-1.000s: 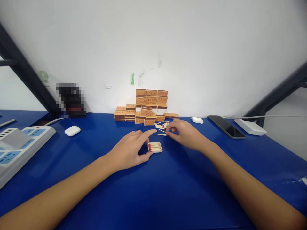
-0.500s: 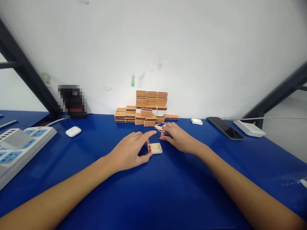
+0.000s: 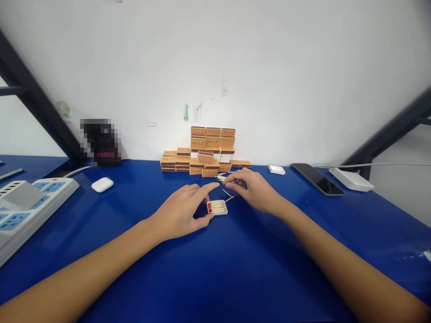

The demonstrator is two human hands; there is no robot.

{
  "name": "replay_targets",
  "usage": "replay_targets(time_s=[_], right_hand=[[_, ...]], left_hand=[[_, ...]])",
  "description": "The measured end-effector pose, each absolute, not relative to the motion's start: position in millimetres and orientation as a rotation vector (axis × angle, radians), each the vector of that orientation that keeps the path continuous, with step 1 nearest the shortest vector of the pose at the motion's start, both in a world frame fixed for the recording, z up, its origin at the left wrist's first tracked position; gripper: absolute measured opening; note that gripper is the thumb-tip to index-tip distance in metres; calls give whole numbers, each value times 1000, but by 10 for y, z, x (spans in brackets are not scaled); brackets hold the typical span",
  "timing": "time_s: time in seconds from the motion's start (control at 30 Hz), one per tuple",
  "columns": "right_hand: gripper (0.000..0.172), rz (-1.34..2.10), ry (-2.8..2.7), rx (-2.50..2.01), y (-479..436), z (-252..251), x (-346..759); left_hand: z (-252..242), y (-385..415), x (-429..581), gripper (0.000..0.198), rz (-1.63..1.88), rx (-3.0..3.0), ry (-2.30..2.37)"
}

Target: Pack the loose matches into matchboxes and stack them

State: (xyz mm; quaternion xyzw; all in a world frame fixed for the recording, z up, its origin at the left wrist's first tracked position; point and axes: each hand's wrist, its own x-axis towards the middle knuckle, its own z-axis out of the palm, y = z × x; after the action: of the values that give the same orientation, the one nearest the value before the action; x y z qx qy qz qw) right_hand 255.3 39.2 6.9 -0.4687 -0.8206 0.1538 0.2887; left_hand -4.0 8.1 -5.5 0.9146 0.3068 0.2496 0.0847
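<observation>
A small white matchbox tray [image 3: 220, 213] lies on the blue table with several red-headed matches [image 3: 218, 206] side by side in it. My left hand [image 3: 183, 211] grips the tray's left end between thumb and fingers, its index finger stretched out above. Just off the tray's right corner, two loose matches [image 3: 229, 198] lie crossed, one with its red head to the right. Beyond them my right hand [image 3: 251, 188] is curled, thumb and index fingertips close together near a small pile of matches [image 3: 221, 178]. Whatever is between those fingertips is too small to make out.
Orange matchboxes [image 3: 212, 142] are stacked against the wall. To the right are a white tray [image 3: 276, 170], a phone [image 3: 316, 179] and a white box-like device [image 3: 352, 179] with a cable. A white case [image 3: 102, 185] and a power strip [image 3: 37, 202] sit at left.
My right hand has lifted slightly and shifted right. Two loose matches now show on the table beside the tray. My left hand has stayed on the tray.
</observation>
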Motion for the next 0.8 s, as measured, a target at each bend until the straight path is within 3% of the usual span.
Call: replay_targets(time_s=[0.17,0.3,0.5,0.7,0.8], right_hand=[[26,914,-1876,-1171,280,145,2429],[31,1032,-1864,-1152,259,66,2350],[40,822,-1875,-1247,268,-109,2266],[15,418,-2095,-1266,259,-85,2328],[10,384,-2235,-1200,272,-1,2423]], left_hand=[[-66,94,-48,70,759,2722,922],[-78,110,-59,72,752,2702,959],[-75,146,-87,71,779,2666,1016],[-44,148,-75,71,763,2632,1041],[-34,144,-70,71,742,2617,1056]])
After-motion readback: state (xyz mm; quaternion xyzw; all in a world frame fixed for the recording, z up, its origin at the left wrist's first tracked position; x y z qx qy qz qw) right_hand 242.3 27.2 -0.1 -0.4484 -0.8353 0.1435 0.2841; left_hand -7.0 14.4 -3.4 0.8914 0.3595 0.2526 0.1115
